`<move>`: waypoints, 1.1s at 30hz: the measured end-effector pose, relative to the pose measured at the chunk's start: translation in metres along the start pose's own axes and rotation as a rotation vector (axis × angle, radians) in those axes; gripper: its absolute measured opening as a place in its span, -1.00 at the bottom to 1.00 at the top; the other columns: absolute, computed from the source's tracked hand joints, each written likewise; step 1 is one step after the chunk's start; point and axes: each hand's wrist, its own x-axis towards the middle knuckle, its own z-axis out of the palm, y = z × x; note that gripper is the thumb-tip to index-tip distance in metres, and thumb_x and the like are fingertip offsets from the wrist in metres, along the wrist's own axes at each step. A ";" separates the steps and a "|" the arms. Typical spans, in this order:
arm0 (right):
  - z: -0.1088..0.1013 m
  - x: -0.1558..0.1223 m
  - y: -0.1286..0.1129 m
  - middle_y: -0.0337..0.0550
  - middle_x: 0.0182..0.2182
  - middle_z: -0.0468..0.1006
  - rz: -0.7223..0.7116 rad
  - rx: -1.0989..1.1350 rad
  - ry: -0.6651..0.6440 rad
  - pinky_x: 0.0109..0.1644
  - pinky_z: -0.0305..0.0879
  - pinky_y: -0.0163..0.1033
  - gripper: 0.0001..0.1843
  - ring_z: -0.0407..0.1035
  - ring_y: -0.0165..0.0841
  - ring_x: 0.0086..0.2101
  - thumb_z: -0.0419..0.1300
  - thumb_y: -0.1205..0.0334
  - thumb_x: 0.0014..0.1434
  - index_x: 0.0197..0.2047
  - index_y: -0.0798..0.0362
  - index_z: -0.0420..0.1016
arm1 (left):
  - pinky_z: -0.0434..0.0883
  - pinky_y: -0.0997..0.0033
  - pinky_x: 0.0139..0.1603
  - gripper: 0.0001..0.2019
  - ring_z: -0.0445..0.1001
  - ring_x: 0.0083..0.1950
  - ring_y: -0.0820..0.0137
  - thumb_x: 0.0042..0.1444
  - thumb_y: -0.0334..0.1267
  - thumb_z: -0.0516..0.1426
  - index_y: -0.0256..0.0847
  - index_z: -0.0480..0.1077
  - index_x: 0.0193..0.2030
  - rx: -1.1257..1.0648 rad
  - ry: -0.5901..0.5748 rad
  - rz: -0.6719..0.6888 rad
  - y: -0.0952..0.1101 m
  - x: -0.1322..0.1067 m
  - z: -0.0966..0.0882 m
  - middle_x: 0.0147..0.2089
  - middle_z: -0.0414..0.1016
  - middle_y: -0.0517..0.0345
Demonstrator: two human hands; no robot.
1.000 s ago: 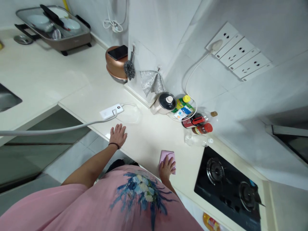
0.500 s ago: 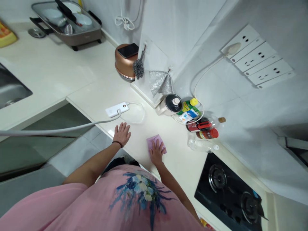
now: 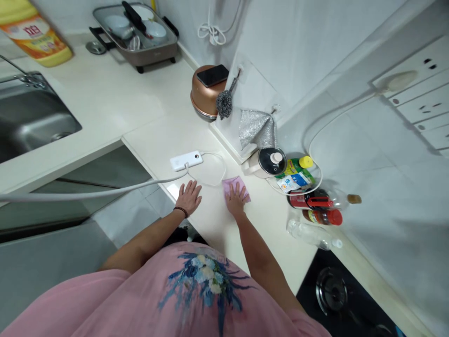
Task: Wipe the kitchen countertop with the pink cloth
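Observation:
My right hand [image 3: 235,199] lies flat on a folded pink cloth [image 3: 227,186], its fingers spread and pressing it against the white countertop [image 3: 213,224]. Part of the cloth is hidden under the palm. Resting on the counter near its front edge is my left hand [image 3: 189,197], fingers stretched out and holding nothing, with a dark beaded bracelet [image 3: 181,210] at the wrist. Just beyond it lies a white power bank [image 3: 186,160] with a cable plugged in; a thin loop of that cable runs close to the cloth.
Right of the cloth stand a small lidded pot [image 3: 268,162], a seasoning packet [image 3: 293,181], several bottles [image 3: 314,234] and a black gas stove [image 3: 333,290]. Behind are a copper-coloured pot [image 3: 203,96] with a phone [image 3: 213,75] on it, and an electric pan [image 3: 150,55]. A sink [image 3: 35,112] is at left.
My right hand has slid the cloth forward across the counter, away from my body. My left hand stays by the front edge. The view has turned leftward, bringing more of the sink into sight.

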 end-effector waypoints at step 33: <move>0.044 -0.071 -0.020 -0.19 0.66 -0.21 -0.080 0.044 0.168 0.55 -0.31 0.48 -0.29 -0.35 0.12 0.58 -0.06 -0.08 0.54 0.66 -0.28 -0.06 | -0.26 -0.21 0.68 -0.39 -0.13 0.71 0.08 0.44 -0.08 -0.09 -0.16 0.28 0.55 0.036 -0.022 -0.005 0.000 0.002 0.000 0.66 0.06 -0.06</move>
